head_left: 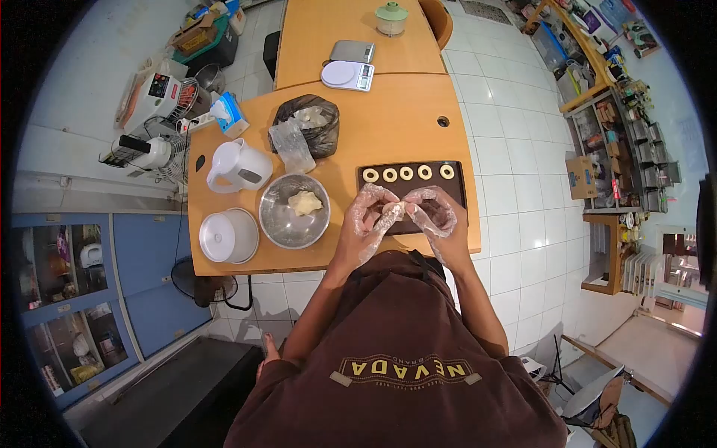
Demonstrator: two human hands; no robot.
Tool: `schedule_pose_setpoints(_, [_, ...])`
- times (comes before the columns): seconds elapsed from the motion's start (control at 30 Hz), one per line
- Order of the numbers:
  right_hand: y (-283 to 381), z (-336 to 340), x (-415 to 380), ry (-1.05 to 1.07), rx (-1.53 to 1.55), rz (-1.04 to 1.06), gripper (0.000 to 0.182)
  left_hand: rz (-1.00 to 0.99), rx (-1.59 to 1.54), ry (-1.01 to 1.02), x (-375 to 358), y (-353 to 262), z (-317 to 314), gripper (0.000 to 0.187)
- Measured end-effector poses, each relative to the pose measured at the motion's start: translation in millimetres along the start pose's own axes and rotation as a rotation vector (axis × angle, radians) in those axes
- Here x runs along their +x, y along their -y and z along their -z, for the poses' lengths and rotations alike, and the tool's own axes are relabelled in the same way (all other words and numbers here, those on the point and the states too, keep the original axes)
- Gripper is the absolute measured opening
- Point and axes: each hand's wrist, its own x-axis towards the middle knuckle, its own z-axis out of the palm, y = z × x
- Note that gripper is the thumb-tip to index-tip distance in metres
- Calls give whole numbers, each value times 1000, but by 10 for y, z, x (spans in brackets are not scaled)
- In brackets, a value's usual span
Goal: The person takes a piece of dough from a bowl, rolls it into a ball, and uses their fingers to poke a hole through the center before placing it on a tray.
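Both hands, coated with white flour or dough, meet above the near part of a dark baking tray [364, 196]. A small piece of pale dough [401, 208] sits between the fingertips of my left hand [369, 221] and my right hand [438, 218], and both hands pinch it. Along the tray's far side lies a row of several dough rings [406, 173]. To the left stands a metal bowl [281, 225] with a lump of dough [305, 203] inside. My hands hide part of the tray.
Left of the bowl are a white lidded container [228, 236] and a white pitcher [240, 166]. Behind it lies a black plastic bag [326, 134]. Farther back on the table [396, 112] are a white scale [347, 75], a grey scale [352, 51] and a green-lidded jar [391, 19].
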Motion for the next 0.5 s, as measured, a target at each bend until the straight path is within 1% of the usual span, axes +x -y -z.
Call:
schedule_pose_setpoints(0.17, [-43,-11,-1,14,-6,45,16,12,-16,-24,15,73,16,15])
schedule_pose_setpoints(0.27, [-17,-64,-25,-46,11,-1,17,16,-53,-55,32,111,17,12])
schedule_pose_setpoints(0.33, [-36,-56,-22,-34,-18,-21,19,26,-87,-100,47,153,19,10])
schedule_pose_setpoints(0.43, [-57,-40,-20,-19,-21,-12,22,72,-338,-110,38,116,-17,8])
schedule_pose_setpoints(0.5, [-75,-22,-19,-16,-7,6,24,108,-345,-105,36,129,-5,8])
